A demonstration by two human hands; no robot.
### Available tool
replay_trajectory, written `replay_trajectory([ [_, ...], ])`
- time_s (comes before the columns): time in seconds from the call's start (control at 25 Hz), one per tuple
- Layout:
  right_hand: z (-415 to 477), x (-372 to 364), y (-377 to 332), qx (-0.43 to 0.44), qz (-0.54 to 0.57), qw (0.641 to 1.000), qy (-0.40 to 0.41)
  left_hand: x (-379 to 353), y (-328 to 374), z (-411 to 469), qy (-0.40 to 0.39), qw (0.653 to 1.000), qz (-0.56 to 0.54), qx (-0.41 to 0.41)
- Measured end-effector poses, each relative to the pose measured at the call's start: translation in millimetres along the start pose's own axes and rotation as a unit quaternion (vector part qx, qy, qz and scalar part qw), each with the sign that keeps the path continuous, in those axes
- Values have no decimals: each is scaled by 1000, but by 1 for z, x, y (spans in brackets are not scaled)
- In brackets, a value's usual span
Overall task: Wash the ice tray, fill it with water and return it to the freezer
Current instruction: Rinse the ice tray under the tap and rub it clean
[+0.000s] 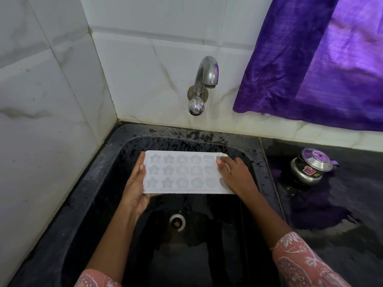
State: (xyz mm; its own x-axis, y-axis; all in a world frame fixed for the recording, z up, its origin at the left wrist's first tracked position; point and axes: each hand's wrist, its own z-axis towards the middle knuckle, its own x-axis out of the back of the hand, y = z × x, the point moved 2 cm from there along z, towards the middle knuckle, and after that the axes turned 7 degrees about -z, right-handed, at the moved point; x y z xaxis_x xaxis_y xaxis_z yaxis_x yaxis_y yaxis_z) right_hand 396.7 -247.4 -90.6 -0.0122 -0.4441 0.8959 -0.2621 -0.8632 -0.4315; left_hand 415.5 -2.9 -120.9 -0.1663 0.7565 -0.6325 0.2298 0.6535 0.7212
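A white ice tray (182, 172) with star, flower and heart shaped cells is held level over the black sink (87, 183). My left hand (135, 187) grips its left end, thumb on top and fingers underneath. My right hand (235, 175) lies over the tray's right end, fingers spread on the cells and covering some of them. The steel tap (204, 79) sticks out of the tiled wall above the tray. No water runs from it.
The sink drain (177, 222) lies below the tray. A small steel pot with a purple lid knob (309, 168) stands on the wet black counter to the right. A purple curtain (310, 59) hangs at the upper right. White tiled walls close the left and back.
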Motion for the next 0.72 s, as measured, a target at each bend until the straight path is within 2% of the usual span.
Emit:
replay_trajectory([
  [0.48, 2, -2, 2, 0, -5, 1000, -23, 1, 3, 1, 6, 1000, 14, -1],
  [0.56, 1, 0, 2, 6, -33, 999, 13, 1, 3, 1, 4, 1000, 13, -2],
  [0.68, -3, 11, -5, 52, -122, 983, 130, -1, 2, 1, 5, 1000, 15, -3],
  [0.72, -5, 13, -9, 71, -143, 978, 138, -1, 2, 1, 5, 1000, 16, -3],
])
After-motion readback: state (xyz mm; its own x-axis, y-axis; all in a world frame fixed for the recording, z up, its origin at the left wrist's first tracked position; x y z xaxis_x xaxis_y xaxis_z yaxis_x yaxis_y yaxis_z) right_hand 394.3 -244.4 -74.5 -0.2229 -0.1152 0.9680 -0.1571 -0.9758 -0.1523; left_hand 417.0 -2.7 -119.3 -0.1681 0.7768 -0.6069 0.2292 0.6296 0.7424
